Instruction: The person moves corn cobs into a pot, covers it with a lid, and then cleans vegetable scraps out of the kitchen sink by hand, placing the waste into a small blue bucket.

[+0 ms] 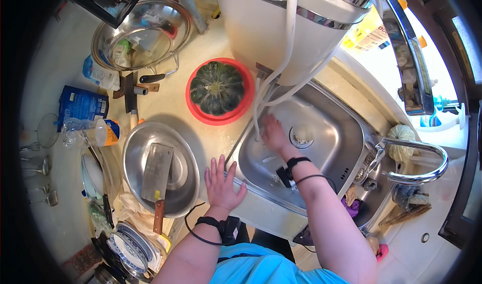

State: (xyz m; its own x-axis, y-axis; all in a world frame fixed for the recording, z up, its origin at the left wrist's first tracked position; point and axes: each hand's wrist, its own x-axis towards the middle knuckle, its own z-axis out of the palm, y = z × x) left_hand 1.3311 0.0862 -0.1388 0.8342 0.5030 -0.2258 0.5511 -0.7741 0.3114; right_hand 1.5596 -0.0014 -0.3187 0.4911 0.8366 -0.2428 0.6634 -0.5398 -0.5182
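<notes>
Hands empty, open: left [222, 182] flat on counter [173, 106], right [273, 133] in sink [331, 148]; one pumpkin [217, 87].

I see a brushed, glossy steel sink [331, 148] and a chrome tap [419, 158], mirror-bright. The cleaver [156, 176] has dull grey metal and a wooden handle, lying on a shiny steel lid [131, 156]. The red basin [198, 108] looks like smooth plastic, though glare blurs it.

My left grip [222, 182] flat on counter [168, 103] edge, fingers spread, just beside steel sink [331, 138]. My right grip [273, 133] down in sink basin, palm on its floor, near drain [301, 137] and white hoses [261, 103]. Green squash [217, 87] in red bowl [241, 108] nearby. Cleaver [156, 176] lies on steel lid [133, 153].
</notes>
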